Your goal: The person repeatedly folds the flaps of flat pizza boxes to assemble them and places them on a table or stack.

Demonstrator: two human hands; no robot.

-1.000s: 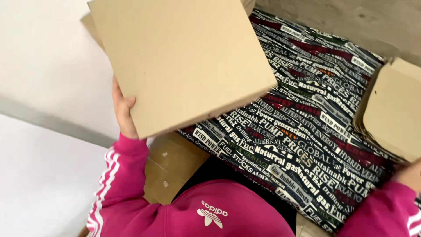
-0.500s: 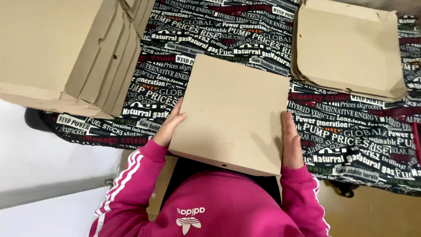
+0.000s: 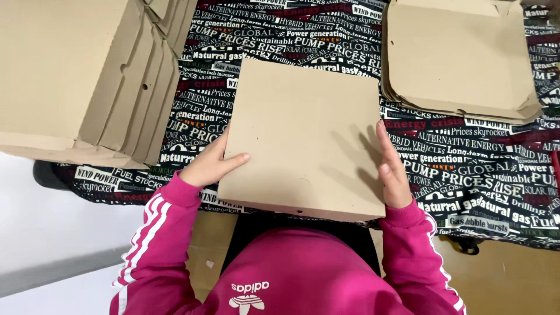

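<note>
Left hand lies flat against the left edge of a closed square cardboard box, thumb resting on its top face, fingers grasping the side. Right hand presses open-palmed on the box's right edge, fingers extended along the top. Both hands grip the box between them. The box sits at the near edge of the table, directly in front of the person, its front side overhanging toward the torso.

The table is covered with a black cloth printed all over with white and some red lettering. To the left, a stack of assembled cardboard boxes stands on the cloth, its sides stepped. At the upper right, a pile of flat unfolded cardboard blanks lies on the cloth, well apart from the held box.

Both arms wear pink sleeves with white stripes. Beyond the table's left edge, a pale grey floor is visible; below the table's near edge at the right, a brown surface shows.
</note>
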